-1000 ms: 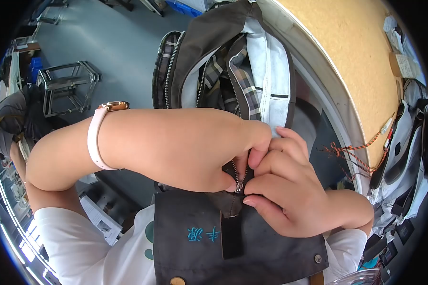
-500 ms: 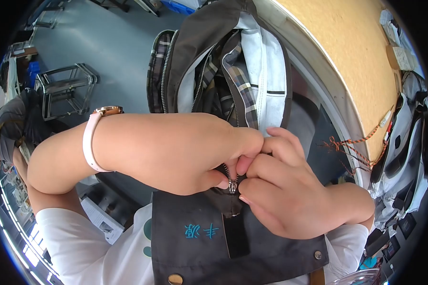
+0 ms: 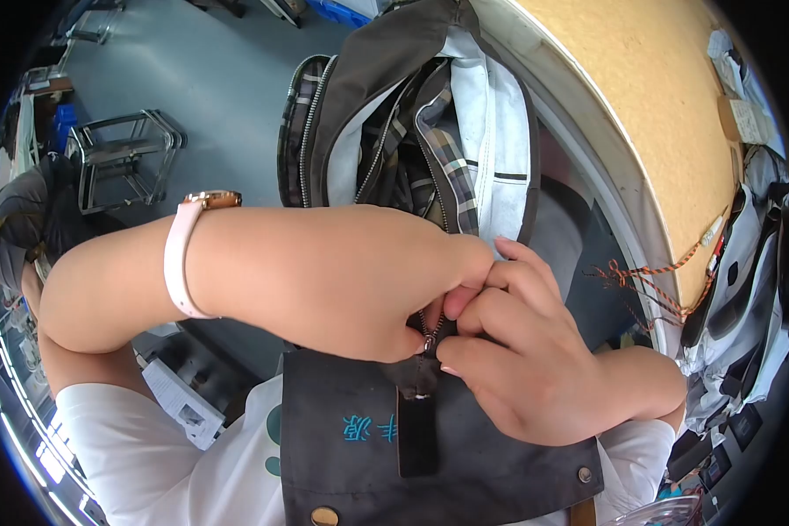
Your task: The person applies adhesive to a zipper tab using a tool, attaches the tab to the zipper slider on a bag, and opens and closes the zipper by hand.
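Observation:
A dark bag [image 3: 368,53] with white lining and plaid inner fabric lies open in front of my body. My left hand [image 3: 412,289], a pink-strapped watch on its wrist, is closed on the left side of the bag's zipper [image 3: 431,337], close to the metal slider. Opposite it, my right hand [image 3: 517,351] pinches the zipper's right side, its fingers touching those of my left. The fingers hide part of the zipper tape. Below the hands the dark end of the zipper rests over my dark apron [image 3: 351,473], which bears blue lettering.
A curved tan table [image 3: 622,79] runs along the right, with orange-black cords [image 3: 666,272] hanging at its edge. Bag pieces [image 3: 745,263] are stacked at far right. A metal stool frame [image 3: 127,158] stands on the floor at left, near another person [image 3: 26,219].
Both hands stay at the zipper and have shifted slightly. My right thumb and fingers are now closer to the slider. The view has swayed a little, and the bag with it.

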Demonstrator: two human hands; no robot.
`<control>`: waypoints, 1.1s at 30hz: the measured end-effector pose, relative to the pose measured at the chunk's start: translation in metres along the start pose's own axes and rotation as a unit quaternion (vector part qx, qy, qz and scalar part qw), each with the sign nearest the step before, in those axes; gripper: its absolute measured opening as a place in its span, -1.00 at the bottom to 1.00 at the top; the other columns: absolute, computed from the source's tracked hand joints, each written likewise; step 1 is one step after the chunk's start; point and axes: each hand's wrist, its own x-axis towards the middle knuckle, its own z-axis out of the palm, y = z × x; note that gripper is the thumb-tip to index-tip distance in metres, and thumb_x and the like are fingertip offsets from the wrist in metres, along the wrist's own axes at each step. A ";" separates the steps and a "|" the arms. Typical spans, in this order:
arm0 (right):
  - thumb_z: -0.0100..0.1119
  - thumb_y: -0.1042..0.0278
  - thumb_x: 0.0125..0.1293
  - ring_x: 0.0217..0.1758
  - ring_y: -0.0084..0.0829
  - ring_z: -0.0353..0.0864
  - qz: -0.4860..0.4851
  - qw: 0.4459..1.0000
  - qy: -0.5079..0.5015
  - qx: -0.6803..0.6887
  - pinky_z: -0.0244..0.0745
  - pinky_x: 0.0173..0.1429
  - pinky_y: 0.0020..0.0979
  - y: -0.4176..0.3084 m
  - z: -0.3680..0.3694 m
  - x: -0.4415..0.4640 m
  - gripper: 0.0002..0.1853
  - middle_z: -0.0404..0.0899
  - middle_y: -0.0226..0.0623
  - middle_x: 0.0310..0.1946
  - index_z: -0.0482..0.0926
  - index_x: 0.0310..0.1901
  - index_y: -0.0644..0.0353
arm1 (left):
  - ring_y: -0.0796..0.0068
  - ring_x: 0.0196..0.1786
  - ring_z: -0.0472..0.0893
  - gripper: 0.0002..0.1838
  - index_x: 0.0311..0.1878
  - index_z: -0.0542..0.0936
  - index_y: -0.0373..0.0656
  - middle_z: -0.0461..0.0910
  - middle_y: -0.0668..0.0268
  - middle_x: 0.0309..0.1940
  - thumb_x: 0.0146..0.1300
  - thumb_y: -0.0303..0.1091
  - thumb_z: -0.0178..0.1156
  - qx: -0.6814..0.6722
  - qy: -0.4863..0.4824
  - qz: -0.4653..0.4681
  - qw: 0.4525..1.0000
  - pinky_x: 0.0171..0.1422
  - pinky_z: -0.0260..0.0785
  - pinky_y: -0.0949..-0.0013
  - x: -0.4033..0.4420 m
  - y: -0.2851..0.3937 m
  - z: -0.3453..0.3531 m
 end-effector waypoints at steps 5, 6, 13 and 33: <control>0.28 0.57 -0.20 -0.06 -0.10 0.44 -0.005 1.000 -0.002 0.026 0.23 0.25 0.14 -0.002 0.003 0.003 -0.78 0.42 -0.30 -0.36 0.64 -0.38 0.24 | 0.05 -0.30 0.64 -0.59 -0.11 0.29 -0.22 0.64 0.17 -0.37 0.04 -0.50 0.29 0.103 0.003 -0.020 0.994 -0.29 0.45 0.20 -0.002 0.008 0.003; 0.27 0.57 -0.20 -0.05 -0.09 0.43 -0.006 1.000 0.002 0.025 0.24 0.24 0.13 -0.002 0.004 0.002 -0.78 0.42 -0.29 -0.35 0.64 -0.38 0.25 | 0.05 -0.30 0.64 -0.58 -0.11 0.28 -0.23 0.64 0.17 -0.36 0.04 -0.49 0.29 0.114 0.000 -0.017 0.993 -0.30 0.45 0.19 -0.002 0.007 0.003; 0.28 0.57 -0.21 -0.01 -0.09 0.42 -0.011 0.998 0.046 -0.033 0.24 0.23 0.10 -0.005 0.008 0.005 -0.78 0.44 -0.26 -0.33 0.63 -0.39 0.29 | 0.09 -0.31 0.64 -0.60 -0.11 0.30 -0.19 0.65 0.23 -0.38 0.03 -0.53 0.27 0.063 0.007 0.054 0.997 -0.30 0.45 0.24 -0.009 -0.002 -0.001; 0.35 0.49 -0.17 -0.03 -0.16 0.42 0.000 0.997 0.062 -0.037 0.21 0.26 0.13 -0.007 0.011 0.005 -0.84 0.37 -0.33 -0.36 0.65 -0.44 0.15 | 0.19 -0.16 0.61 -0.66 -0.08 0.37 -0.18 0.67 0.31 -0.36 0.11 -0.57 0.26 0.019 0.047 0.099 0.994 0.16 0.26 0.24 -0.014 -0.009 0.006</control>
